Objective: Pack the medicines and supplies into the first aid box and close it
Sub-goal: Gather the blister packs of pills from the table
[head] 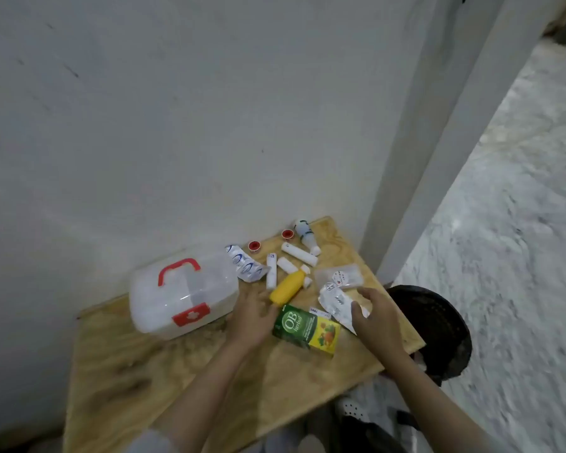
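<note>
A white first aid box point(180, 297) with a red handle and red clasp stands shut on the left of the wooden table point(138, 380). To its right lie a yellow bottle point(288, 287), a green and yellow OB herbal carton point(307, 328), silver blister packs point(335, 302), bandage rolls point(299, 253), a blue-printed sachet strip point(245, 264) and a white bottle point(304, 235). My left hand point(254, 317) hovers open between the box and the carton, fingers near the yellow bottle. My right hand point(378, 317) is open over the blister packs, touching their edge.
Two red tape rolls point(254, 246) and a clear plastic bag point(339, 276) lie near the wall. A dark bin point(438, 328) stands right of the table on the speckled floor. A wall rises behind the table, a white pillar at its right corner.
</note>
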Demonstrator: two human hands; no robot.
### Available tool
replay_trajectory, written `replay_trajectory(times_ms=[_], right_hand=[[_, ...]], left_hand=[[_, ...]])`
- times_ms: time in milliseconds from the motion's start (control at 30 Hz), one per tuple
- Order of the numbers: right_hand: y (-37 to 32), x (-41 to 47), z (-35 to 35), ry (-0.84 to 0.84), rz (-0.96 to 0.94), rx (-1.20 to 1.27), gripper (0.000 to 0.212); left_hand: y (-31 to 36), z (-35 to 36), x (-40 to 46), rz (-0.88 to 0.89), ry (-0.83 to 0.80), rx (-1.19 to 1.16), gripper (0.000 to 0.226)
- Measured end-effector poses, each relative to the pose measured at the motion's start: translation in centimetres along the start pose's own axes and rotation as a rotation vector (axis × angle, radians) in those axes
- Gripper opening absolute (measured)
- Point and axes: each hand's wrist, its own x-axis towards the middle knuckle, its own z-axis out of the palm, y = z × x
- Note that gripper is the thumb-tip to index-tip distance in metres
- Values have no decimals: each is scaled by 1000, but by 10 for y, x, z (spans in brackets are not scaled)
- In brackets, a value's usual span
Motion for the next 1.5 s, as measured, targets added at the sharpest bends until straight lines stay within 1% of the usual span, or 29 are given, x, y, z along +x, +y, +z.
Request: replay_trajectory(times_ms=[100,233,333,433,567,700,867,933,1033,1133,1200,1300,1400,1500], right_hand=[[16,0,5,-5,56,-64,33],[37,0,10,-38,53,-101,31],[56,12,15,-86,49,-166,35],[64,12,20,-157,11,-302,41],[69,10,22,-171,-33,-352,45],[64,15,18,-203,-18,-378,47],[54,20,12,-257,35,-204,39],[55,20,13,-229,25,-152,36],[52,19,14,-185,19,-77,35],[42,19,14,-172,15,6,35],[36,20,11,-153,3,74,37],[30,24,5,-107,0,212,40],[27,32,-10,-57,63,328,41],[38,41,-27,23,139,400,42]], left_hand=[[6,2,17,-174,1,-180,44],[8,9,44,-345,23,-357,51],[6,19,70,-469,36,-420,54],[-6,25,81,-563,52,-513,57],[-19,32,90,-625,126,-586,48],[5,31,88,-686,257,-696,32],[21,32,85,-660,434,-769,22],[26,31,83,-648,458,-763,21],[35,28,80,-614,473,-757,28],[46,24,76,-547,500,-775,31],[55,21,70,-489,494,-817,37],[65,24,64,-425,437,-853,49],[82,32,60,-339,364,-852,53],[108,52,60,-261,269,-825,53]])
